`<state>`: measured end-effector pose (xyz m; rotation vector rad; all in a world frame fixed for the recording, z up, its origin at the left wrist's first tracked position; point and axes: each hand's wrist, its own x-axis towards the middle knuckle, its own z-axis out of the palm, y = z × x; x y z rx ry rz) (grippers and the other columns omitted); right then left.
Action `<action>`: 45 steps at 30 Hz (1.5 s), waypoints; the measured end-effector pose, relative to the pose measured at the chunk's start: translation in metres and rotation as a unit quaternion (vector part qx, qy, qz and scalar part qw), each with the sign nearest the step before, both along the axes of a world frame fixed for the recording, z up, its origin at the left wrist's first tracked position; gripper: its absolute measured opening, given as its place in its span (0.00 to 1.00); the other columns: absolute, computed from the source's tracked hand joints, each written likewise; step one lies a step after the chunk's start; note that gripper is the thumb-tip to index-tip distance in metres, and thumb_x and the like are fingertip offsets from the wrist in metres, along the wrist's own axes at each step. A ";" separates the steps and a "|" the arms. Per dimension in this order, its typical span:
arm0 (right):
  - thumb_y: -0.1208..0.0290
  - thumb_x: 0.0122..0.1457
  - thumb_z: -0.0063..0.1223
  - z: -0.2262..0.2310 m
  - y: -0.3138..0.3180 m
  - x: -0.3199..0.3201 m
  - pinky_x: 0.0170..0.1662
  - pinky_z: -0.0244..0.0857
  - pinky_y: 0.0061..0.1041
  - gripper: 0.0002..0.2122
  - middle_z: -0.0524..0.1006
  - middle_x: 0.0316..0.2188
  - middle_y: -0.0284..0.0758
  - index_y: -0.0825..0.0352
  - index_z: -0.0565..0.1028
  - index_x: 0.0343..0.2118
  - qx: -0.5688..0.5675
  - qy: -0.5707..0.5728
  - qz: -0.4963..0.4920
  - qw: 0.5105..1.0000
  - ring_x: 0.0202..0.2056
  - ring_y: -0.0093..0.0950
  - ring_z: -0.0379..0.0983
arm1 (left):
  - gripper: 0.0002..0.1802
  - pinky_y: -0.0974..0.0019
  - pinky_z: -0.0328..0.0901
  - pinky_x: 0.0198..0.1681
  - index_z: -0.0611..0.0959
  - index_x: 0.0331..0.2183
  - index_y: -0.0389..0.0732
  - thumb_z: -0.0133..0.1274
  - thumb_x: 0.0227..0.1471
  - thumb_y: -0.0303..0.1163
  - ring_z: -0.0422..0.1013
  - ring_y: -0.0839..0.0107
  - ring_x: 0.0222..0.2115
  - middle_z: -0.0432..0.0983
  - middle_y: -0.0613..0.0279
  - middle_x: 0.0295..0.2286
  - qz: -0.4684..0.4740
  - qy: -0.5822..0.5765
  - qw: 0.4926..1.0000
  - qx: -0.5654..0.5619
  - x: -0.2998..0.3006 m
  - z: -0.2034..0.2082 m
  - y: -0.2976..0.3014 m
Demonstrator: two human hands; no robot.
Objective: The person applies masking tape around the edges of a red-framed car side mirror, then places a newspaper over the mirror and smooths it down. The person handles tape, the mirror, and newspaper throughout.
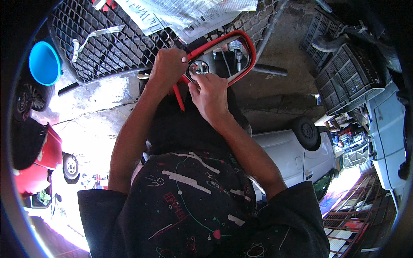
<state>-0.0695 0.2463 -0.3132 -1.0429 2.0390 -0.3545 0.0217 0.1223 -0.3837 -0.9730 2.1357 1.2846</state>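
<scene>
A car side mirror (238, 77) with a red rim lies across my lap, and a pale strip runs along the inside of the rim. Near its left end sits a small round mirror (198, 67). My left hand (168, 64) is closed at the mirror's left end, with its thumb by the red edge. Curled at the near edge, my right hand (210, 93) has its fingertips against the rim just below the round mirror. A narrow red piece (179, 99) sticks out below my left hand. The palm sides of both hands are hidden.
Beyond the mirror stands a black metal mesh table (103, 53) with newspaper sheets (185, 17) and a crumpled tape strip (101, 32). A blue bucket (44, 63) is at the left. Black crates (348, 79) and a silver car (284, 155) are on the right.
</scene>
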 end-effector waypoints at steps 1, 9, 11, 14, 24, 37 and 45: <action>0.72 0.47 0.62 0.001 -0.001 0.000 0.30 0.58 0.36 0.10 0.73 0.23 0.31 0.62 0.75 0.34 0.006 0.012 0.009 1.000 0.27 0.31 0.71 | 0.06 0.61 0.70 0.35 0.83 0.24 0.39 0.57 0.39 0.31 0.77 0.59 0.28 0.79 0.53 0.24 -0.003 0.003 1.000 -0.003 -0.001 0.000 -0.001; 0.65 0.52 0.59 0.005 -0.011 0.010 0.33 0.55 0.38 0.06 0.74 0.23 0.30 0.60 0.78 0.30 0.062 0.053 0.030 0.996 0.29 0.30 0.71 | 0.07 0.59 0.70 0.36 0.83 0.24 0.39 0.59 0.36 0.29 0.76 0.57 0.29 0.78 0.51 0.24 -0.013 -0.087 0.996 0.029 -0.014 0.007 -0.009; 0.65 0.53 0.58 0.005 -0.011 0.011 0.33 0.55 0.38 0.06 0.74 0.23 0.30 0.61 0.77 0.30 0.072 0.050 0.031 0.996 0.29 0.30 0.71 | 0.07 0.59 0.70 0.37 0.83 0.24 0.39 0.59 0.35 0.29 0.76 0.56 0.29 0.78 0.50 0.24 -0.015 -0.091 0.995 0.034 -0.015 0.007 -0.010; 0.66 0.54 0.57 0.004 -0.011 0.010 0.33 0.55 0.38 0.06 0.74 0.23 0.31 0.62 0.77 0.31 0.080 0.059 0.039 0.994 0.29 0.30 0.72 | 0.07 0.58 0.70 0.36 0.83 0.23 0.38 0.59 0.35 0.29 0.76 0.56 0.29 0.78 0.50 0.24 -0.030 -0.086 0.996 0.023 -0.016 0.007 -0.009; 0.65 0.55 0.55 0.000 -0.012 0.008 0.34 0.53 0.36 0.07 0.74 0.25 0.31 0.63 0.76 0.32 0.054 0.089 0.090 0.991 0.29 0.29 0.70 | 0.05 0.56 0.69 0.36 0.81 0.23 0.38 0.56 0.38 0.27 0.76 0.54 0.29 0.77 0.50 0.25 -0.043 -0.086 0.995 -0.008 -0.014 0.011 -0.002; 0.66 0.51 0.58 0.005 -0.014 0.013 0.34 0.52 0.35 0.06 0.74 0.24 0.30 0.60 0.78 0.31 0.097 0.128 0.144 0.976 0.30 0.28 0.69 | 0.04 0.56 0.69 0.35 0.80 0.23 0.37 0.53 0.42 0.27 0.75 0.52 0.28 0.76 0.47 0.23 0.019 -0.069 0.997 -0.005 -0.009 0.012 0.006; 0.66 0.50 0.60 0.001 -0.005 0.013 0.34 0.51 0.34 0.08 0.73 0.22 0.29 0.59 0.78 0.33 0.078 0.110 0.136 0.981 0.28 0.27 0.69 | 0.09 0.52 0.68 0.33 0.80 0.23 0.36 0.47 0.46 0.29 0.74 0.48 0.28 0.75 0.45 0.24 0.039 0.050 0.998 -0.006 0.003 0.003 0.011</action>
